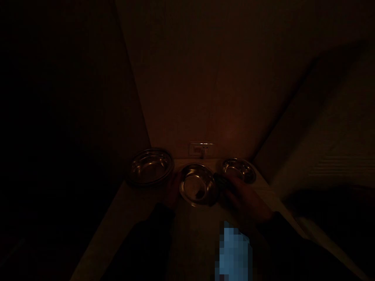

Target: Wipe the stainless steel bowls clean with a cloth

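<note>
A shiny round metal bowl (195,185) is at the middle of the table, tipped a little toward me. At its left rim, my left hand (172,191) grips the edge; its fingers are dim. My right hand (246,199) is closed around a dark, greenish object (224,181) beside the bowl's right rim. Darkness hides what kind of thing that is, and whether it touches the bowl.
A larger metal bowl (150,168), seemingly stacked, stands at the back left. Another small metal bowl (238,170) sits at the back right. Behind them, a socket plate (201,149) is on the wall. A pixelated bright blue patch (236,253) lies near the front.
</note>
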`<state>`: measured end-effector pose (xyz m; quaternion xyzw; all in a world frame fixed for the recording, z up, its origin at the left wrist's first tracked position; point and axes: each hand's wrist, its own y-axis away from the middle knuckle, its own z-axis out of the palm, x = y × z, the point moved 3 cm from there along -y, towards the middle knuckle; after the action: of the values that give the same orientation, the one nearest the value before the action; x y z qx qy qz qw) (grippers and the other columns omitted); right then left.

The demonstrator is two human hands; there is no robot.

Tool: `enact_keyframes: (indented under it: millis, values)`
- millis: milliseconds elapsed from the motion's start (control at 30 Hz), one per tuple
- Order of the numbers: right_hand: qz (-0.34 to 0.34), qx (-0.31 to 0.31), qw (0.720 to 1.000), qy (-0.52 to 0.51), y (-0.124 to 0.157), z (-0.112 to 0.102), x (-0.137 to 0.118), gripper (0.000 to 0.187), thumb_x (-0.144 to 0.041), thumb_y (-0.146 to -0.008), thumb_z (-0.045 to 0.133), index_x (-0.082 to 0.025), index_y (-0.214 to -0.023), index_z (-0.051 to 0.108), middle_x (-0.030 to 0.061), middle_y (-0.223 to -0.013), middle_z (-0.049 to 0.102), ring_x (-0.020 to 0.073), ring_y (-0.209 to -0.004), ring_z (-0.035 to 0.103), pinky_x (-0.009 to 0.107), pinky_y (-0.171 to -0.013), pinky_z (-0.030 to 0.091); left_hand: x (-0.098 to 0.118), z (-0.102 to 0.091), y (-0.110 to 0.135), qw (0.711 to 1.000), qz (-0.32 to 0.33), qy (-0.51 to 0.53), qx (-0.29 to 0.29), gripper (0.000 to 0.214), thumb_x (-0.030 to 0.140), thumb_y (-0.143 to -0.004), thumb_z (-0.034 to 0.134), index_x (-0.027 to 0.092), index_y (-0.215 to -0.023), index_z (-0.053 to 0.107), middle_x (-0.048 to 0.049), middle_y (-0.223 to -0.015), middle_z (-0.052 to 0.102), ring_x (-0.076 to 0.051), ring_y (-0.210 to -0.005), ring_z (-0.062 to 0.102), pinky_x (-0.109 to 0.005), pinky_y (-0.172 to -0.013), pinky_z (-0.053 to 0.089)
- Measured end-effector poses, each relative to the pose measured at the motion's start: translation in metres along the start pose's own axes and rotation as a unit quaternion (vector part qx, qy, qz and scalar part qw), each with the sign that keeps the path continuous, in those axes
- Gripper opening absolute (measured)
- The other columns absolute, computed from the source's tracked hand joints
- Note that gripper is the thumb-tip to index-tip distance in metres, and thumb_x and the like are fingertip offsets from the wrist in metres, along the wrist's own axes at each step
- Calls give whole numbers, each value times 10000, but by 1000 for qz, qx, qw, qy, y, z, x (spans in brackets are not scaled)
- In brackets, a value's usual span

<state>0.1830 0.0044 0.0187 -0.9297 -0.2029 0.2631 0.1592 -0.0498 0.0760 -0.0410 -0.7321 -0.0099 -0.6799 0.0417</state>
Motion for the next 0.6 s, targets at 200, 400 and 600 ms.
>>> enact_keyframes:
  millis: [200,400,600]
  values:
    - [36,82,994,-68,-15,-1,13,304,-291,-872,505,-266,-1172,547,63,-1109,664,276,-1008,634,468,-853,533,-2,2,-5,995,-59,67,-47,408,496,-791,496,171,-961,676,-102,-1095,682,-257,-1108,576,-394,-988,404]
    - [141,188,961,-147,1,17,35,334,-362,-890,499,-280,-1207,567,66,-1148,651,275,-1067,608,456,-876,529,-12,-7,-5,996,-80,5,-40,308,402,-771,533,185,-932,682,-99,-1153,663,-266,-1162,544,-411,-1049,342]
    - [195,186,946,-178,9,21,44,406,-432,-891,484,-242,-1244,546,77,-1251,595,255,-1185,523,454,-994,426,-12,-3,-2,994,-105,-11,-4,373,441,-807,498,183,-1023,659,-95,-1206,632,-263,-1186,525,-414,-1047,343]
